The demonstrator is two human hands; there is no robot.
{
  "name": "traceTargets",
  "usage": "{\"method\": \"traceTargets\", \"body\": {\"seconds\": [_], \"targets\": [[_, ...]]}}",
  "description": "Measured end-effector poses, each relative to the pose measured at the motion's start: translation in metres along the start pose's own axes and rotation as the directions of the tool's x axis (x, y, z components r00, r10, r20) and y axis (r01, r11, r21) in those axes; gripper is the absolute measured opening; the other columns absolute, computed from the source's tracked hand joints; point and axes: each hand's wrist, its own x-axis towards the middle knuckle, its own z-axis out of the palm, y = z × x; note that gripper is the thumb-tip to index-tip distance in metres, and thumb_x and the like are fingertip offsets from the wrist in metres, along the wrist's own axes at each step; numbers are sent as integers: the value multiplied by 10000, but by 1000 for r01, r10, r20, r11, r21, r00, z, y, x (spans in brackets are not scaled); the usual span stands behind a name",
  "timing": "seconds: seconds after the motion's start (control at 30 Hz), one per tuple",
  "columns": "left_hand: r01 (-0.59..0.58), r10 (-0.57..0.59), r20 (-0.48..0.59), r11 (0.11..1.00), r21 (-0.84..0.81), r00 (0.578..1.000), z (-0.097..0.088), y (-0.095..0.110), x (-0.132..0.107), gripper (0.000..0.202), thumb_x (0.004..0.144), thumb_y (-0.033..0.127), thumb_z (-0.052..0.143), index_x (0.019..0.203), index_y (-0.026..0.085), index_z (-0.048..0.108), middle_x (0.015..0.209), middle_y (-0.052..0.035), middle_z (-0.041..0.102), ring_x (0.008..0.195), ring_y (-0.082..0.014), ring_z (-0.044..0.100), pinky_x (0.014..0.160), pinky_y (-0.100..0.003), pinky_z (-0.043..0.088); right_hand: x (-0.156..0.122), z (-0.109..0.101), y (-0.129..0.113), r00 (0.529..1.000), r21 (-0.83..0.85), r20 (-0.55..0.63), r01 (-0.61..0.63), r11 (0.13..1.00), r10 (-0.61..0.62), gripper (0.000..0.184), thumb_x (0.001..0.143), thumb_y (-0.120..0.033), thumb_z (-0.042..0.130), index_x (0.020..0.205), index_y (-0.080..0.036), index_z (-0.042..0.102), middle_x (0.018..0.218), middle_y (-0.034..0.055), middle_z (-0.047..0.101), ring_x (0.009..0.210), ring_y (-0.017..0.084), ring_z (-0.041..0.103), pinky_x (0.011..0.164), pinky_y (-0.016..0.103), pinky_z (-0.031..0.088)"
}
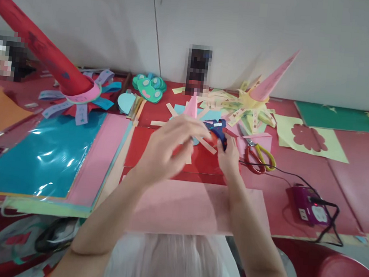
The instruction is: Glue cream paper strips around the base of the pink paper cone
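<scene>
My right hand is closed round the handle of a dark blue glue gun, which points to the left. My left hand hovers just left of it, fingers stretched and thumb apart, with nothing visible in it. Behind the left hand stands a small pink paper cone, with pale paper strips spreading out around its base. Part of the cone's base is hidden by my left hand. Beneath lies a red sheet, and nearer me a pink sheet.
Scissors with red and yellow handles lie right of my right hand. A black cord runs to a purple power box. A finished-looking pink cone and a tall red tube stand behind. Wrapped blue sheets lie left.
</scene>
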Motion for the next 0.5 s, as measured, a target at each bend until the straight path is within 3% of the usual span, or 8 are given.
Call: {"method": "traceTargets", "body": {"seconds": [0.1, 0.17, 0.23, 0.33, 0.5], "targets": [[161, -166, -71, 985, -68, 984, 48, -60, 18, 189, 883, 157, 439, 946, 225, 603, 939, -31, 640, 912, -177, 619, 784, -334, 547, 3, -5, 2, 999, 7, 25, -20, 1000, 20, 389, 824, -341, 459, 1174, -194, 544, 1080, 112, 620, 996, 231, 572, 872, 405, 461], [217, -226, -134, 973, -76, 965, 73, -92, 13, 134, 858, 133, 472, 891, 200, 584, 913, -38, 630, 873, -156, 613, 791, -308, 533, 5, -8, 1, 999, -7, 42, -21, 1000, 21, 377, 788, -306, 485, 1145, -213, 559, 1072, 103, 608, 967, 227, 573, 849, 401, 469], [260, -263, -124, 965, -44, 957, 87, -111, 2, 89, 845, 136, 524, 880, 200, 574, 936, -47, 631, 910, -169, 607, 820, -317, 518, 6, -10, 0, 998, -21, 59, -28, 999, 29, 354, 757, -274, 491, 1097, -217, 574, 1064, 102, 596, 934, 226, 576, 823, 396, 475], [262, -258, -87, 964, 41, 962, 93, -116, -11, 101, 823, 136, 587, 901, 200, 582, 948, -58, 626, 924, -194, 600, 817, -328, 507, 7, -11, 0, 997, -45, 67, -42, 998, 45, 344, 723, -231, 474, 1053, -209, 570, 1056, 106, 602, 934, 238, 571, 810, 401, 470], [199, -205, 28, 970, 140, 978, 94, -105, -11, 73, 820, 164, 623, 883, 193, 601, 930, -59, 604, 878, -211, 592, 792, -348, 496, 5, -12, -5, 995, -116, 97, -14, 993, 26, 345, 705, -198, 457, 1032, -216, 563, 995, 97, 655, 894, 258, 573, 798, 402, 445]]}}
